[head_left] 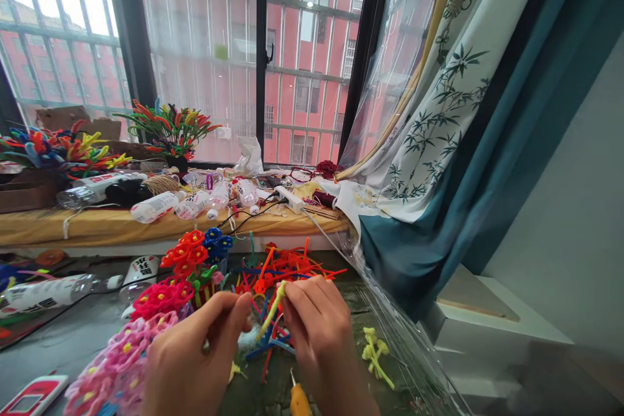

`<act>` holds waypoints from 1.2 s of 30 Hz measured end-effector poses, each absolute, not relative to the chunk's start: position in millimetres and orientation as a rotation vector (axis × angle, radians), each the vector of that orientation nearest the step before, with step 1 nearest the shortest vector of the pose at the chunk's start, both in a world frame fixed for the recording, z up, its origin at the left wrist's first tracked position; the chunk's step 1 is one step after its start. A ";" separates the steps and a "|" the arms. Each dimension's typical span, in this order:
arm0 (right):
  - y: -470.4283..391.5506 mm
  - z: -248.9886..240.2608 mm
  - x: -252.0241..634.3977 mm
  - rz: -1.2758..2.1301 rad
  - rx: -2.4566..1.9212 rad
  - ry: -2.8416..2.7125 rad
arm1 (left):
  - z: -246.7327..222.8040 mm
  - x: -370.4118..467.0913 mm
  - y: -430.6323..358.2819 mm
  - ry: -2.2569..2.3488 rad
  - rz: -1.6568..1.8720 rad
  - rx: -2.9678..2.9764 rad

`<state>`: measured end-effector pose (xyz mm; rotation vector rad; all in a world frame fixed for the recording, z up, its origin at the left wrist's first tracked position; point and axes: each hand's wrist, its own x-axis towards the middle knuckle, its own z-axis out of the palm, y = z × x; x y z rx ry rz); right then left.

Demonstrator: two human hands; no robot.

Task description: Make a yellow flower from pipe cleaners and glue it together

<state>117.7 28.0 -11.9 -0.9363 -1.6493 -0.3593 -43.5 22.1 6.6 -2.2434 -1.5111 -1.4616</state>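
Note:
A short yellow fuzzy stem (270, 317) slants between my two hands. My right hand (322, 331) pinches its upper end. To the left of the stem, my left hand (197, 348) has its thumb and forefinger pressed together; what they hold, if anything, is too small to make out. Below the hands lies a yellow-handled tool (299, 399) with a thin metal tip. Yellow fuzzy pieces (375, 355) rest on the table to the right. Red and blue stems (292, 266) are scattered behind my hands.
Pink flowers (121, 361), red flowers (185, 252) and blue flowers (218, 244) stand at the left. Plastic bottles (49, 296) lie on the table and sill (97, 227). A power strip (288, 199) sits on the sill. Clear plastic sheeting (394, 322) and a curtain (419, 260) hang at the right.

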 end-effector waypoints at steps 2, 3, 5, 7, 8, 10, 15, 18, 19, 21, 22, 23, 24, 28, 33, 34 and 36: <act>26.7 -10.9 120.1 -0.324 -0.944 -1.684 | 12.3 -44.7 21.4 -1.422 -1.329 -2.224; 26.5 -10.3 121.0 -0.315 -0.944 -1.702 | 15.1 -44.7 21.1 -1.336 -1.291 -2.222; 26.8 -9.1 122.1 -0.319 -0.934 -1.732 | 19.3 -43.0 20.7 -1.196 -1.318 -2.206; 27.6 -8.3 122.6 -0.332 -0.910 -1.759 | 20.6 -39.7 20.9 -1.099 -1.308 -2.195; 28.0 -8.1 122.7 -0.333 -0.901 -1.770 | 20.2 -37.8 21.2 -1.055 -1.278 -2.205; 28.7 -8.1 122.9 -0.321 -0.911 -1.778 | 18.0 -35.0 22.1 -0.991 -1.215 -2.241; 28.6 -7.9 125.0 -0.282 -0.891 -1.815 | 12.2 -35.6 24.6 -0.957 -1.153 -2.264; 27.3 -6.5 126.5 -0.269 -0.882 -1.840 | 13.0 -37.4 24.1 -0.944 -1.128 -2.243; 26.9 -6.1 126.9 -0.266 -0.881 -1.847 | 14.2 -37.5 23.6 -0.940 -1.119 -2.233; 26.4 -5.7 127.6 -0.259 -0.878 -1.859 | 17.7 -37.2 22.6 -0.921 -1.101 -2.214; 26.2 -5.7 128.0 -0.254 -0.875 -1.863 | 19.6 -37.0 22.1 -0.908 -1.090 -2.209; 26.1 -5.7 128.3 -0.250 -0.873 -1.866 | 21.5 -37.0 21.9 -0.893 -1.075 -2.211; 25.9 -5.8 128.7 -0.247 -0.872 -1.871 | 23.2 -37.3 21.7 -0.881 -1.069 -2.204; 24.0 -5.9 130.3 -0.230 -0.871 -1.901 | 24.4 -42.2 21.4 -0.857 -1.043 -2.207; 22.2 -6.2 133.3 -0.189 -0.867 -1.931 | 11.8 -51.9 19.6 -0.906 -1.003 -2.302; 22.1 -6.3 134.3 -0.191 -0.872 -1.934 | 8.8 -53.9 19.3 -0.923 -0.990 -2.308; 21.8 -6.4 136.7 -0.191 -0.884 -1.934 | 4.3 -57.8 19.0 -0.935 -0.967 -2.308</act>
